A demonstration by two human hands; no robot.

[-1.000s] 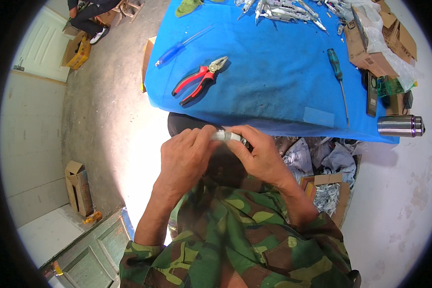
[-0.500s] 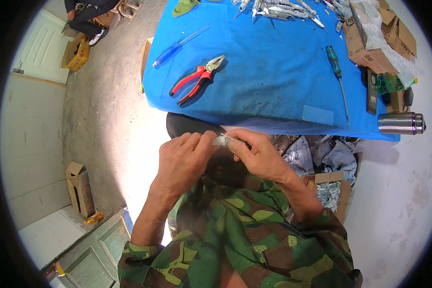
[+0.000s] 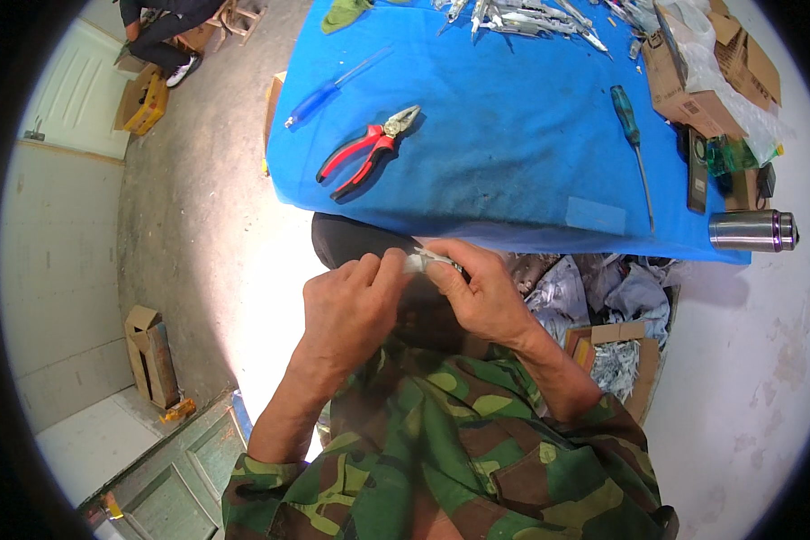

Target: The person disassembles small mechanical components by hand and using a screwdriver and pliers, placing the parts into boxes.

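Note:
My left hand (image 3: 349, 304) and my right hand (image 3: 479, 290) meet just below the near edge of the blue-covered table (image 3: 513, 135). Between their fingertips they pinch a small pale silvery part (image 3: 420, 262), mostly hidden by the fingers. Both forearms come up from the camouflage jacket at the bottom. Red-handled pliers (image 3: 365, 149) lie on the cloth above my left hand.
On the cloth lie a blue-handled screwdriver (image 3: 331, 90), a green-handled screwdriver (image 3: 633, 135) and several metal parts (image 3: 522, 18) at the far edge. Cardboard boxes (image 3: 702, 72) stand at the right, a steel flask (image 3: 751, 230) by the corner, scrap bags (image 3: 603, 297) beneath.
Both hands have kept their pinch on the small part and shifted only slightly; my fingers have turned a little around it.

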